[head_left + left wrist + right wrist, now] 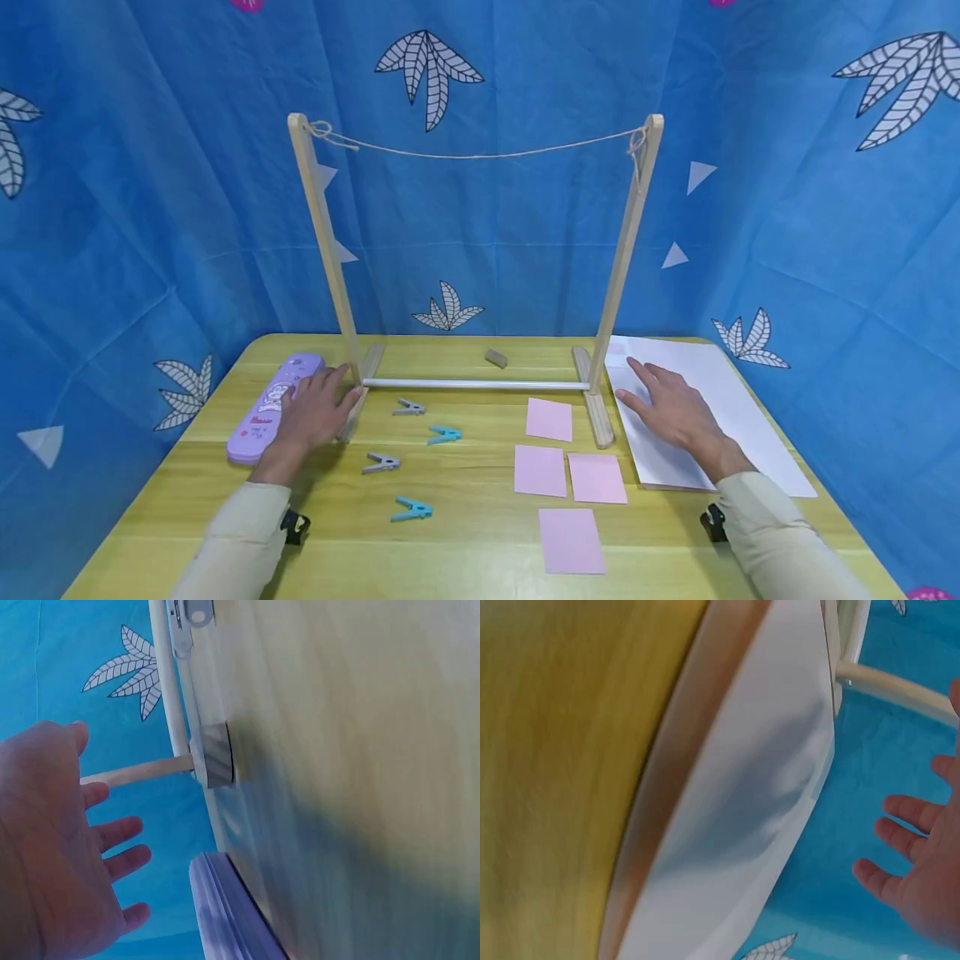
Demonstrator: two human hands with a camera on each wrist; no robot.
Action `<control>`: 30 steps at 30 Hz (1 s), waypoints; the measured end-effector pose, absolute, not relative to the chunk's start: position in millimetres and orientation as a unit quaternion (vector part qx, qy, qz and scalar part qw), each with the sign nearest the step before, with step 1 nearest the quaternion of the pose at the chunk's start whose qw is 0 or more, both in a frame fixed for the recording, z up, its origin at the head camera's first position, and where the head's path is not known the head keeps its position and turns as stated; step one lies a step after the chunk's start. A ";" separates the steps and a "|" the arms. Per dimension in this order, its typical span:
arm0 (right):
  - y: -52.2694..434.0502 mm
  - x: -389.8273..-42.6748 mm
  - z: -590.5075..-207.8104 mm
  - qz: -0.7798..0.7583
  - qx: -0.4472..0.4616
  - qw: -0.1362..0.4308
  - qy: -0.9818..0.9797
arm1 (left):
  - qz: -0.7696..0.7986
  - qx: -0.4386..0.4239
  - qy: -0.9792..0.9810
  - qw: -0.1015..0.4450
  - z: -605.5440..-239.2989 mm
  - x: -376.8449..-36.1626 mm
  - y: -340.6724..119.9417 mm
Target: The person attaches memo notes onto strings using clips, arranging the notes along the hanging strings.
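My left hand (313, 410) hovers beside a lilac pencil case (276, 408), fingers spread near the left foot of a wooden stand (325, 221). The left wrist view shows its palm with nothing in it. Over a white sheet stack (708, 408) at the right, my right hand (671, 406) is held with fingers spread; its shadow falls on the white surface in the right wrist view. Between the hands lie two grey clothespins (382, 462), two turquoise clothespins (412, 509) and several pink paper squares (572, 542).
A sagging string (472, 157) is tied between the stand's two posts, and a white rod (476, 384) joins them low down. Behind the rod lies a small grey-brown block (496, 358). Blue cloth (495, 275) hangs behind and beside the wooden table (420, 567).
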State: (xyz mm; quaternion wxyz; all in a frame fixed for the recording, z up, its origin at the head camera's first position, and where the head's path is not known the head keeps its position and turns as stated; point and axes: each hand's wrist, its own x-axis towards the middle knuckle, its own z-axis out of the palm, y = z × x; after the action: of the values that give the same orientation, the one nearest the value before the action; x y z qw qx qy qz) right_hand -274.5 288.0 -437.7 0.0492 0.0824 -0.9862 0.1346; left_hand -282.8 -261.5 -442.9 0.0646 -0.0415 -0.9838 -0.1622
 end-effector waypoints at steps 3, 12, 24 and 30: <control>281.1 -271.6 -442.3 0.133 0.097 0.059 -0.985 | -0.163 -0.049 -0.983 0.067 -446.4 -281.5 -257.8; 267.6 -268.1 -454.9 0.141 0.119 0.064 -0.981 | -0.159 -0.072 -0.982 0.071 -455.9 -281.9 -235.9; 243.7 -271.3 -465.6 0.167 0.147 0.069 -0.973 | -0.175 -0.084 -0.979 0.057 -465.4 -287.6 -219.5; 230.8 -273.9 -467.1 0.167 0.161 0.064 -0.971 | -0.163 -0.097 -0.981 0.028 -466.7 -289.7 -213.7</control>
State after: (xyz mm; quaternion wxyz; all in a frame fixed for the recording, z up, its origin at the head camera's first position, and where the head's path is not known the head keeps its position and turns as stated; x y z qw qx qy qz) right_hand -273.9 230.8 -467.1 0.0636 0.1611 -0.9706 0.1670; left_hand -289.7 -213.7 -466.7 0.0284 -0.0975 -0.9814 -0.1629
